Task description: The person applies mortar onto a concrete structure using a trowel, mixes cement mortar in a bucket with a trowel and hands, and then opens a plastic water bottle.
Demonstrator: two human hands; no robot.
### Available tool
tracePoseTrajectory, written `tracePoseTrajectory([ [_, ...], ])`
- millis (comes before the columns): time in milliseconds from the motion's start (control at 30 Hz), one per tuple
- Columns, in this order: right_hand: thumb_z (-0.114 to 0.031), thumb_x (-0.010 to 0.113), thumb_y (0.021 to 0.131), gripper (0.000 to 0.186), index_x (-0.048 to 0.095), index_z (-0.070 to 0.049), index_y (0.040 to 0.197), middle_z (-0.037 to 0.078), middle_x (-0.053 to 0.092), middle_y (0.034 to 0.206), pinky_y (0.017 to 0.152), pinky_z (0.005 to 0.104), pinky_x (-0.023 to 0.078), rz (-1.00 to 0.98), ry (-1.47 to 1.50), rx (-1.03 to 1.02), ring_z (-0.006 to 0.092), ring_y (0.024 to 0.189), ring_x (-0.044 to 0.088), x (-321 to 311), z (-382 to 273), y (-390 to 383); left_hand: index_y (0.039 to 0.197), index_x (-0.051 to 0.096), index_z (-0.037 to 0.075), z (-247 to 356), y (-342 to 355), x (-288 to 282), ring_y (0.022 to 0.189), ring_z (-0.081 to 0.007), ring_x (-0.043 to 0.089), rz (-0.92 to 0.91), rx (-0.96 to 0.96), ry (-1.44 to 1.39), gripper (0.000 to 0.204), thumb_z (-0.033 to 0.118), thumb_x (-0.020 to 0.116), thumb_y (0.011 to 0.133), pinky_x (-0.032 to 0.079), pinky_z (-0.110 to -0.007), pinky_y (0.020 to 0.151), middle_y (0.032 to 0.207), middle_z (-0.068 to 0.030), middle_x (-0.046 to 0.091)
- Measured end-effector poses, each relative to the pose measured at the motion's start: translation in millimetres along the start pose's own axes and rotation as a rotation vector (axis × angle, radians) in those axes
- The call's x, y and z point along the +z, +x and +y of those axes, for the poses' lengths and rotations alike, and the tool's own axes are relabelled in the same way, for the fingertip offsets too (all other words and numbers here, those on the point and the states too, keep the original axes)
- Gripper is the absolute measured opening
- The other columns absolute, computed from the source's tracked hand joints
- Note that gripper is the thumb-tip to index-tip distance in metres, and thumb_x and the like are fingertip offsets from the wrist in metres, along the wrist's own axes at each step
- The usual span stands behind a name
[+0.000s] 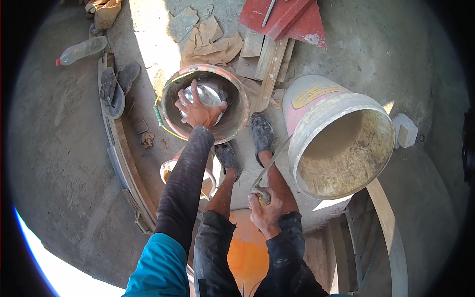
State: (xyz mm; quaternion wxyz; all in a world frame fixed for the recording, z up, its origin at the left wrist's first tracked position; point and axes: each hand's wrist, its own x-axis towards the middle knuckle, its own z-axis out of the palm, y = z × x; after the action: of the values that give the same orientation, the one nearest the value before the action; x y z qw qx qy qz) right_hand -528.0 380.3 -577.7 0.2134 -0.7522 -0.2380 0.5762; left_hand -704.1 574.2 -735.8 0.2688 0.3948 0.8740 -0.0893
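My left hand (199,106) reaches into an orange-rimmed bucket (232,84) with a yellow handle and green grip, its curved fingers gripping a silver metal bowl (211,94). My right hand (264,208), low between my legs, is closed on the handle of a long metal tool (273,163), whose thin strip runs up to the rim of a large white-and-pink bucket (311,94). That bucket leans tilted, its opening facing me, with a pale coating inside. A smaller bucket (170,167) stands below my left forearm, partly hidden by it.
Red boards (297,24), wooden planks (269,67) and crumpled brown paper (208,44) lie at the back. Sandals (114,101), a plastic bottle (84,49) and long battens (128,173) lie left. A white block (405,131) sits right. An orange surface (242,247) shows between my legs.
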Motion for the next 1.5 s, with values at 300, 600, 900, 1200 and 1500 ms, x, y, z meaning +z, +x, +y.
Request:
tracePoseTrajectory([
  [300,-0.015,0.066,0.081,0.015,0.062,-0.001,0.085,0.004,0.059,0.062,0.051,0.0276,0.047,-0.085,-0.107,0.027,0.0112,0.053,0.058,12,-37,4,0.145,0.03,0.034,-10,-17,-33,0.137,-0.045,0.022,0.09,0.142,0.12,0.113,0.043,0.085,0.046,0.024,-0.066,0.105,0.151,-0.0167,0.021],
  [600,-0.017,0.067,0.079,0.02,0.063,0.002,0.084,0.016,0.065,0.073,0.064,0.0369,0.051,-0.107,-0.101,0.117,0.0296,0.067,0.066,22,-26,3,0.146,0.027,0.034,-34,-36,-52,0.137,-0.049,0.016,0.084,0.252,-0.193,0.117,0.037,0.086,0.045,0.024,-0.07,0.104,0.147,-0.0243,0.019],
  [900,-0.015,0.064,0.082,0.039,0.047,0.001,0.114,0.018,0.063,0.085,0.069,0.0417,0.051,0.075,0.21,-0.03,0.0376,0.072,0.064,14,-143,80,0.145,0.029,0.018,-54,-38,-85,0.133,-0.0438,0.026,0.084,0.046,-0.38,0.114,0.037,0.086,0.049,0.027,-0.053,0.11,0.14,-0.0261,0.028],
  [1200,-0.015,0.062,0.08,0.046,0.045,-0.002,0.121,0.03,0.064,0.089,0.074,0.0513,0.05,0.275,-0.055,-0.228,0.0481,0.089,0.061,60,-86,127,0.149,0.021,0.021,-40,-47,-104,0.14,-0.0449,0.014,0.038,0.026,-0.215,0.12,0.044,0.084,0.05,0.01,-0.056,0.115,0.146,-0.0324,0.02],
  [1500,-0.012,0.064,0.076,0.047,0.045,0.004,0.116,0.028,0.063,0.087,0.075,0.0487,0.049,-0.092,-0.316,-0.355,0.048,0.082,0.062,57,-62,146,0.146,0.029,0.026,-37,-42,-93,0.136,-0.0495,0.022,0.075,0.254,-0.099,0.119,0.044,0.086,0.043,0.021,-0.061,0.111,0.146,-0.0276,0.022],
])
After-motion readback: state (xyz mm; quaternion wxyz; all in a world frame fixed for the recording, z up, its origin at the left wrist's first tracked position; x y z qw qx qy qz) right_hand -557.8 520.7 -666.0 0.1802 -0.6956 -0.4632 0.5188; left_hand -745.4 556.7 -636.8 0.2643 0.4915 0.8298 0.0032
